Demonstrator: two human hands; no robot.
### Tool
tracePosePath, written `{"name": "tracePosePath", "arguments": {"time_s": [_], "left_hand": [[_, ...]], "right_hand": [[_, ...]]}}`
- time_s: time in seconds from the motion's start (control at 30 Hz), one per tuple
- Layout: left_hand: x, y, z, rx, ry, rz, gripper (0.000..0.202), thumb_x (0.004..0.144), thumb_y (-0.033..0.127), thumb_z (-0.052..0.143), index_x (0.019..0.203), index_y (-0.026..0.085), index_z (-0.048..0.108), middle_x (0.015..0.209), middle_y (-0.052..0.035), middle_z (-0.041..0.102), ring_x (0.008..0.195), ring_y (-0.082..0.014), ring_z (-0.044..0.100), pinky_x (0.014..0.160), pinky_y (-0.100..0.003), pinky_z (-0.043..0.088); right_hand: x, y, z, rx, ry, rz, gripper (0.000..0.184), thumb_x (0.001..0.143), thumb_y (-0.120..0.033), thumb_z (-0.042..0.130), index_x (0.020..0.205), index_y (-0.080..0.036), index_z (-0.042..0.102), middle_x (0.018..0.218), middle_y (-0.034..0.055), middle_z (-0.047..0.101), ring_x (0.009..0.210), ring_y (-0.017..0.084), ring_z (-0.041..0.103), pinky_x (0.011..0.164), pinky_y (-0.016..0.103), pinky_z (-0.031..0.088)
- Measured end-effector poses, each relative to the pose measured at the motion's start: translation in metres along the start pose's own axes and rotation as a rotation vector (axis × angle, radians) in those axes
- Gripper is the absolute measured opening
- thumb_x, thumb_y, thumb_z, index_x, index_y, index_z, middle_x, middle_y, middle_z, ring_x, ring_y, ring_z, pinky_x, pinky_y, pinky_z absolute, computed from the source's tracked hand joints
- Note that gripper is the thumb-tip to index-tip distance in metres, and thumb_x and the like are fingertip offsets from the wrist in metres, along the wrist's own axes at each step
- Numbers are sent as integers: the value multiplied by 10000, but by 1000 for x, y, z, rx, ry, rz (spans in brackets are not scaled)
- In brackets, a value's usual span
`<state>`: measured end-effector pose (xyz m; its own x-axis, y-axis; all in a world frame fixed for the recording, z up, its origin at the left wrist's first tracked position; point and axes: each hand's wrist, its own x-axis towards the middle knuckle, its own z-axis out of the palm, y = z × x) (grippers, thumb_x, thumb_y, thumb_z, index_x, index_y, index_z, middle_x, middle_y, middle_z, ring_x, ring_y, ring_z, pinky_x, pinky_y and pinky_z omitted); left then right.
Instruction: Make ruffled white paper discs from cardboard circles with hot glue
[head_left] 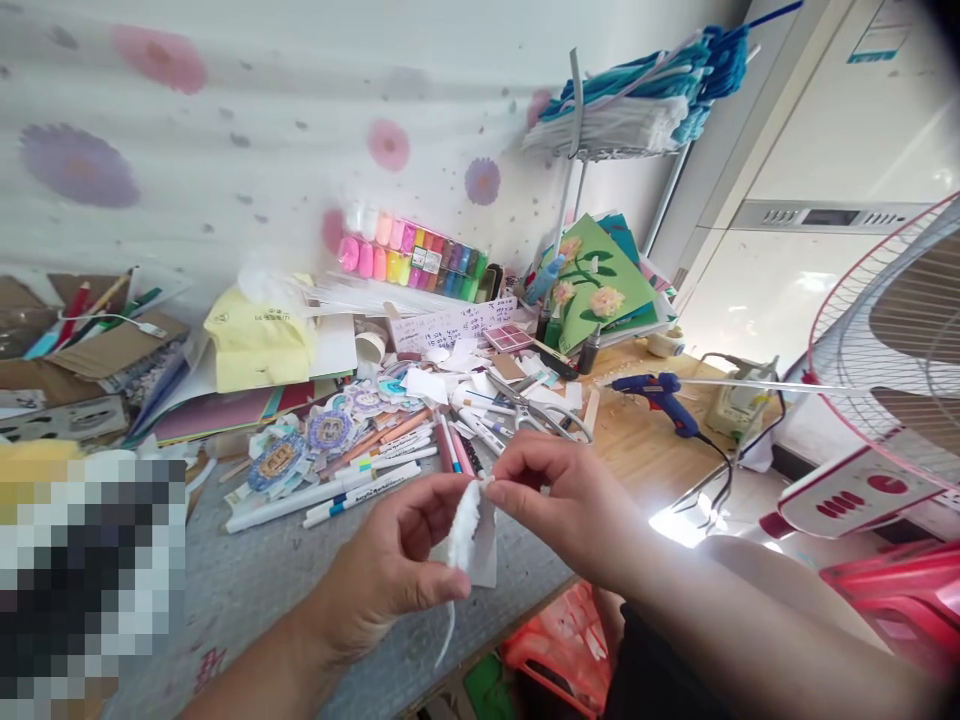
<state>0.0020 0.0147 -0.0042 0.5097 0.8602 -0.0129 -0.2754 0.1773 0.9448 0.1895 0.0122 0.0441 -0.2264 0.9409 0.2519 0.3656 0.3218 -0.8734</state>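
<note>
Head: white strip [464,528] between hands [379,560] [564,495]

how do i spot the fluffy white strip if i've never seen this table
Start with the grey tabletop and find the two hands over its near edge. Between the left hand and the right hand is the fluffy white strip, with a thin tail hanging below. Its fuzzy surface sets it apart from the flat pale piece beside it.

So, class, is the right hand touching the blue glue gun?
Apart: the head view shows wooden tabletop between the right hand and the blue glue gun.
</note>
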Motion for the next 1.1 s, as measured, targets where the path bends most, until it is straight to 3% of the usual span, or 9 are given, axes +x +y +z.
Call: {"name": "tracePosePath", "arguments": {"time_s": [0.23,0.4,0.7,0.9,1.1], "left_hand": [[0,3,3,41,22,75,513,482,217,870,974,228,725,906,-39,722,752,-182,607,868,-343,422],[1,3,3,-7,60,69,525,442,199,879,944,213,725,915,-50,721,809,-215,607,795,-334,436],[-1,7,3,-130,-107,-38,503,519,311,853,976,156,711,818,-44,667,729,-167,549,657,-251,398],[-8,7,7,-200,-176,-121,545,556,466,805,1000,170,691,782,-50,671,750,-210,590,701,-290,417],[-11,7,7,-189,-184,-137,564,538,528,793,971,175,712,802,-28,691,783,-212,624,749,-294,438]], "right_hand": [[-9,-7,4,-7,13,-9,151,805,-204,604,662,-173,640,653,-14,572,624,114,536,589,230,407],[-15,-9,4,-58,-41,-107,201,863,-118,499,849,-176,691,805,31,619,741,131,595,666,246,453],[-22,-1,-3,-188,-81,-391,364,848,-25,476,1077,-226,675,943,58,620,840,157,574,729,290,471],[-20,9,-4,-60,-59,-454,377,899,-68,456,1143,-283,647,887,35,558,758,129,578,711,282,500],[-18,7,0,341,-228,-299,307,942,-187,435,1117,-292,664,947,31,427,655,92,584,584,249,537]]}}
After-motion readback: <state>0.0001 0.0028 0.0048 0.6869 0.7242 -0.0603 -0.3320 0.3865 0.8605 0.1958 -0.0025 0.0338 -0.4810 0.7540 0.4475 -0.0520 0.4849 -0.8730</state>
